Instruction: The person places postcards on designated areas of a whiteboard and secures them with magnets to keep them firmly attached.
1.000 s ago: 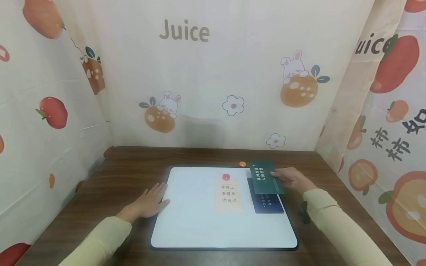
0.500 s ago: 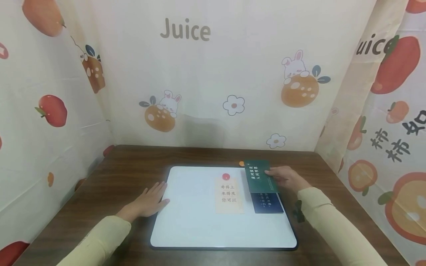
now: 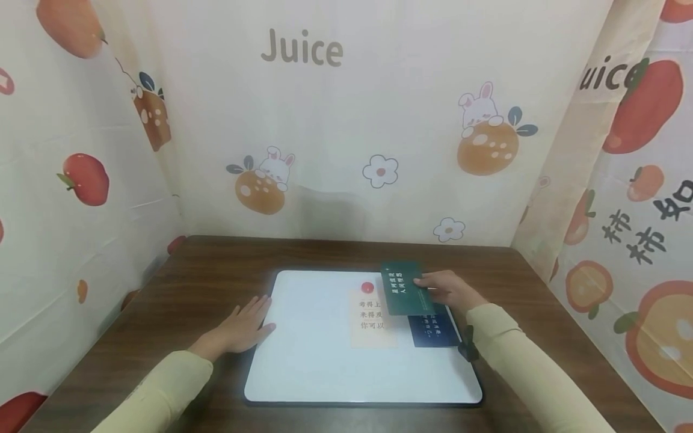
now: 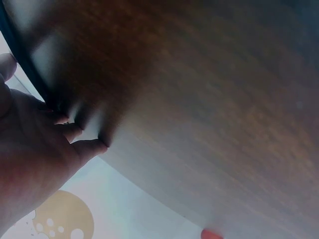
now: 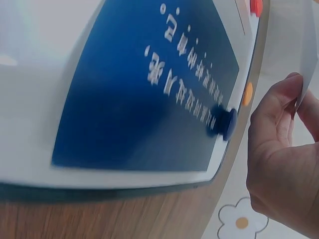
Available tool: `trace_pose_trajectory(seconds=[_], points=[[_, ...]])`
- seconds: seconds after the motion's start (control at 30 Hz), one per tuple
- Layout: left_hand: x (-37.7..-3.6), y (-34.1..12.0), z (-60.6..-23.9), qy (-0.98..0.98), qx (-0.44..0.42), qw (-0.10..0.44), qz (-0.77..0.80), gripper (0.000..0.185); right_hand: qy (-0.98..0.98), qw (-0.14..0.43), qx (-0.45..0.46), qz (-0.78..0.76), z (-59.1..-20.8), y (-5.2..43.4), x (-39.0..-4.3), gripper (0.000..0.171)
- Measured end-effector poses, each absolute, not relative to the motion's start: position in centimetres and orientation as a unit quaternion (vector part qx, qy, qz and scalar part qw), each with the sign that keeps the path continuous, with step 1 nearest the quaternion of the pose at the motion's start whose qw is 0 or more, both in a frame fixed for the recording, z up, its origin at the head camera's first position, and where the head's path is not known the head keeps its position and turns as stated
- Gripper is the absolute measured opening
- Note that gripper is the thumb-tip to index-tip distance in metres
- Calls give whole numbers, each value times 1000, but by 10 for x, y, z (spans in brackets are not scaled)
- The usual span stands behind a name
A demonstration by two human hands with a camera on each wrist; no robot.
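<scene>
A whiteboard (image 3: 308, 361) lies on the table. My left hand (image 3: 243, 329) rests with extended fingers at its left edge; the left wrist view shows the fingertips (image 4: 92, 147) beside the dark rim. With thumb and fingers my right hand (image 3: 453, 293) pinches a green card (image 3: 403, 294) by its right side, raised above the board's upper right. Beneath it a dark blue card (image 3: 435, 332) lies on the board, partly covered, with a dark blue round magnet (image 5: 229, 124) at its top. A cream card (image 3: 373, 337) under a red magnet (image 3: 367, 287) is overlapped by the green card.
An orange magnet (image 5: 247, 94) sits past the board's far edge, hidden behind the green card in the head view. Around the board extends the brown wooden table (image 3: 233, 255). Fruit-printed curtains (image 3: 325, 120) enclose its back and both sides.
My right hand has carried the green card leftward, from over the blue card to partly over the cream card. The orange magnet has become hidden in the head view. My left hand stays put.
</scene>
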State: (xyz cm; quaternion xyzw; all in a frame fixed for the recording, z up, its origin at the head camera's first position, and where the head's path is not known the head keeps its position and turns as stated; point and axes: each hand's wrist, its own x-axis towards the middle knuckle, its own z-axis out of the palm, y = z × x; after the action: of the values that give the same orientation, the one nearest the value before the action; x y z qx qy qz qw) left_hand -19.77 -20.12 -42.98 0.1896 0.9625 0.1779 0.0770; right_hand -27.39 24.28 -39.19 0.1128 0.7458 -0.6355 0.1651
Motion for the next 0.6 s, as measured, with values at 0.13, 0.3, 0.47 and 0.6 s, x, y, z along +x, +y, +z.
trace_pose_trajectory(seconds=[0.13,0.3,0.47,0.6], points=[[-197,-201,-429,962,190,79,179,68,752,168,102,-629,-394,236,-274,62],[-197,-202,-430,961,190,81,182,68,769,169,80,-611,-396,232,-272,67],[-197,-202,-429,961,189,83,182,68,770,169,86,-610,-397,225,-273,68],[-197,-202,-428,961,189,84,183,68,760,166,100,-620,-398,219,-275,66]])
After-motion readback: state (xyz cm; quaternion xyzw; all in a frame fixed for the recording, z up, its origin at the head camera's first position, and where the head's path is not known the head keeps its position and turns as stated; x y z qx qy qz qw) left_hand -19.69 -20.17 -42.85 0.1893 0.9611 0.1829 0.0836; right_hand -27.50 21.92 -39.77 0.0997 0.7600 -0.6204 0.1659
